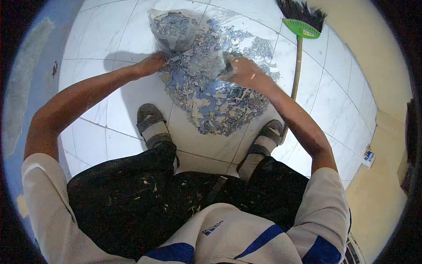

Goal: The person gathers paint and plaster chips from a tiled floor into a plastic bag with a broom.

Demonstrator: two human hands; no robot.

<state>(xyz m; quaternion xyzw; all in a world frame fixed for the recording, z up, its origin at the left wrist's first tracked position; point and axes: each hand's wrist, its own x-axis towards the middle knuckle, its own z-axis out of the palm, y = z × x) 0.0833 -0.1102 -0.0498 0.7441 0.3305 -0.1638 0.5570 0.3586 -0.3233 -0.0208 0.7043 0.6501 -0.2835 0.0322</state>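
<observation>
A heap of blue, grey and cream flakes (211, 99) is spread over the floor between and beyond my feet. At its upper left stands a clear plastic bag (174, 31), its mouth open, with similar flakes inside. My left hand (152, 64) is at the heap's left edge, just below the bag; its fingers are bent and their tips meet the flakes. Over the right part of the heap is my right hand (244, 71), closed around something dark and grey that looks like a clump of flakes, a little blurred.
A broom with a green head (303, 28) and wooden handle lies on the white tiled floor (127, 99) at the right. My sandalled feet (154, 125) stand below the heap. A small blue and white packet (369, 157) lies at the far right by the yellowish wall.
</observation>
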